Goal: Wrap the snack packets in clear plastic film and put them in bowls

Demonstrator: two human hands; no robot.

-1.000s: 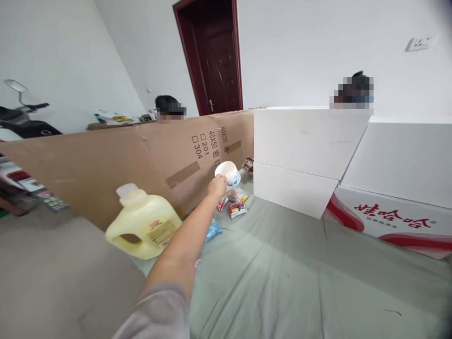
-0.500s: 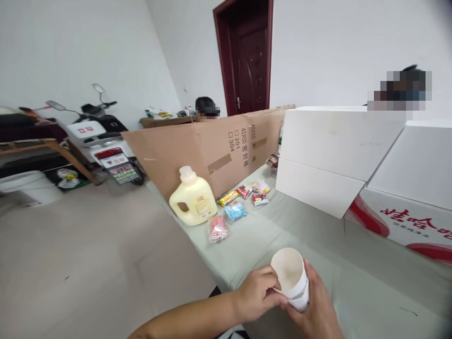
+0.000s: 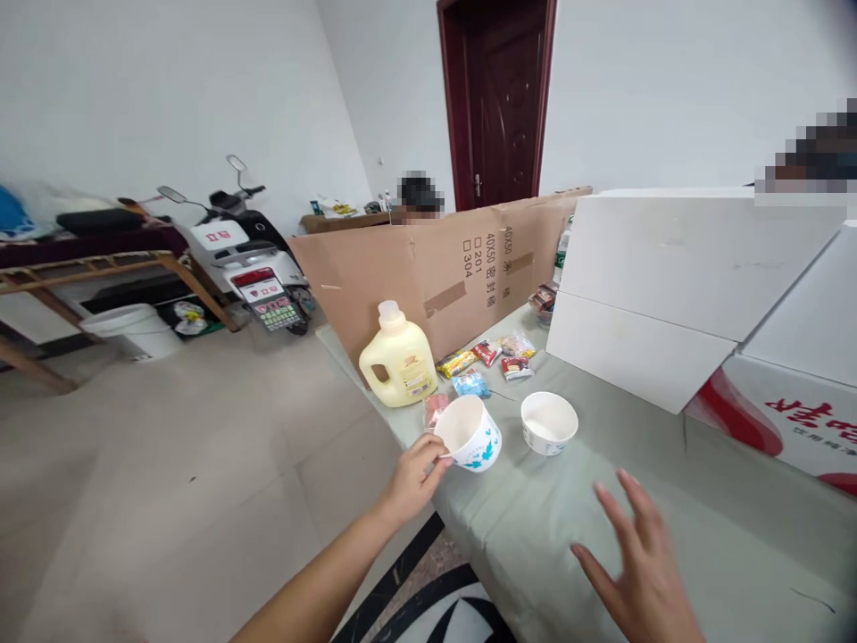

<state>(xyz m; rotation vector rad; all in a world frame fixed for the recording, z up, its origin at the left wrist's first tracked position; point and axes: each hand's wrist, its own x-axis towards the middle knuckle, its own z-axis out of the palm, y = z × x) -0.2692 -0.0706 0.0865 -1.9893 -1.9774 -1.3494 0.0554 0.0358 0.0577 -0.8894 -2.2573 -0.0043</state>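
My left hand point(image 3: 416, 478) pinches the rim of a white paper bowl point(image 3: 477, 444) with a blue leaf print. That bowl tilts at the table's left edge, in front of a pink snack packet point(image 3: 436, 408) that it partly hides. A second white paper bowl point(image 3: 549, 427) stands upright on the green tablecloth to its right. Nearer me, my right hand point(image 3: 633, 554) hovers over the cloth with its fingers spread, holding nothing and apart from both bowls.
A yellow detergent jug point(image 3: 400, 362) and several snack packets point(image 3: 515, 367) stand before a cardboard panel point(image 3: 428, 277). White boxes point(image 3: 656, 277) fill the right side. Two people are partly visible behind. A scooter point(image 3: 258, 259) and a white bucket point(image 3: 134, 330) are on the left.
The nested bowls held in both hands are now apart. One stands on the cloth, released by my right hand; my left hand has carried the other left. The view has shifted left.
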